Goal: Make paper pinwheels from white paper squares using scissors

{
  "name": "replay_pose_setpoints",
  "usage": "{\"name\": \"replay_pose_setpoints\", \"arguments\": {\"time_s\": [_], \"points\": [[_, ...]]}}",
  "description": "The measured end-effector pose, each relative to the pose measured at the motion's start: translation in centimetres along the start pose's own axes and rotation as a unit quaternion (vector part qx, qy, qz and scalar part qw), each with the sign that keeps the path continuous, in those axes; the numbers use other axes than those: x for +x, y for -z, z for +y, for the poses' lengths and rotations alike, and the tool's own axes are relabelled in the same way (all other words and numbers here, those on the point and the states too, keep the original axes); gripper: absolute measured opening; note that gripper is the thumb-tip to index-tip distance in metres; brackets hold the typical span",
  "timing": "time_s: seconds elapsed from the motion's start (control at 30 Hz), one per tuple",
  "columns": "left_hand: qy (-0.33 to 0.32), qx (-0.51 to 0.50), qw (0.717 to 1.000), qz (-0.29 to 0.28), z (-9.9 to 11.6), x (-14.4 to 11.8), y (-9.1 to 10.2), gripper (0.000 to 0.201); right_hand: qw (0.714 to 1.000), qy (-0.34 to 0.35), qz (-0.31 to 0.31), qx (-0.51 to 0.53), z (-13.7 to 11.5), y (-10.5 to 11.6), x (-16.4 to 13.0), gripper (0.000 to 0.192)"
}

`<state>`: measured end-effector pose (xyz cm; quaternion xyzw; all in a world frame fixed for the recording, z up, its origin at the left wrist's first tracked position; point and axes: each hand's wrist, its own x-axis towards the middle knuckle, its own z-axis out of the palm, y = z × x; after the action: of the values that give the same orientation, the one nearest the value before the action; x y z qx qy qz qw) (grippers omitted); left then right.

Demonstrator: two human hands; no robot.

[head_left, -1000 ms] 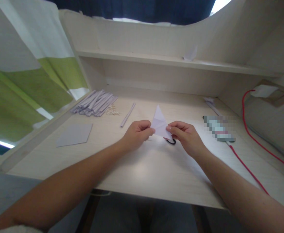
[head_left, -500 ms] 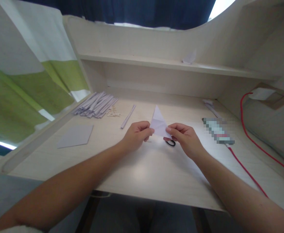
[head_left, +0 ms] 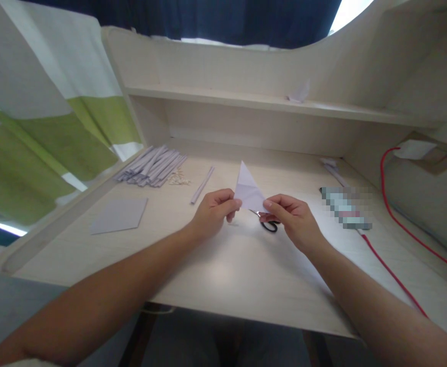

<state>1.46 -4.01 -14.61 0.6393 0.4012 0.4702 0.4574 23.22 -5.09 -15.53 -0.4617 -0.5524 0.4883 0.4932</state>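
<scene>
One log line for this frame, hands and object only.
left hand: pinching white folded paper triangle | right hand: pinching same | black-handled scissors: on desk, below paper

The scissors [head_left: 266, 222] lie mostly hidden, apparently, behind the right hand [head_left: 292, 220].

Soft, even daylight enters from a bright window patch at 1 o'clock, leaving a pale sheen on the desk [head_left: 223, 265] near centre and only faint shadows. Wide-angle distortion bows the shelf [head_left: 246, 99] and stretches the edges; a pixelated block sits at 3 o'clock.
</scene>
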Motion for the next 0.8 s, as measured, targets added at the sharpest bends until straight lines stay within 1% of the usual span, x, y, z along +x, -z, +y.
{"name": "replay_pose_setpoints", "arguments": {"time_s": [0.13,0.3,0.4,0.6,0.8], "points": [[0.001,-0.006,1.000,0.014,-0.26,0.07,0.09,0.028,1.000,-0.006,-0.003,0.006,-0.06,0.00,-0.03,0.034],[-0.001,-0.013,1.000,0.024,-0.43,0.28,0.23,0.028,1.000,0.011,0.004,-0.007,-0.30,-0.14,-0.09,0.034],[-0.005,-0.024,0.999,0.032,-0.42,0.32,0.27,0.028,1.000,0.006,0.004,-0.010,-0.31,-0.10,-0.07,0.034],[-0.008,-0.022,0.999,0.041,-0.47,0.31,0.29,0.029,0.999,0.019,0.002,-0.025,0.17,0.35,0.08,0.029],[-0.007,-0.015,0.998,0.053,-0.20,0.24,0.38,0.030,1.000,0.005,-0.009,0.010,0.36,0.28,0.16,0.027]]}}
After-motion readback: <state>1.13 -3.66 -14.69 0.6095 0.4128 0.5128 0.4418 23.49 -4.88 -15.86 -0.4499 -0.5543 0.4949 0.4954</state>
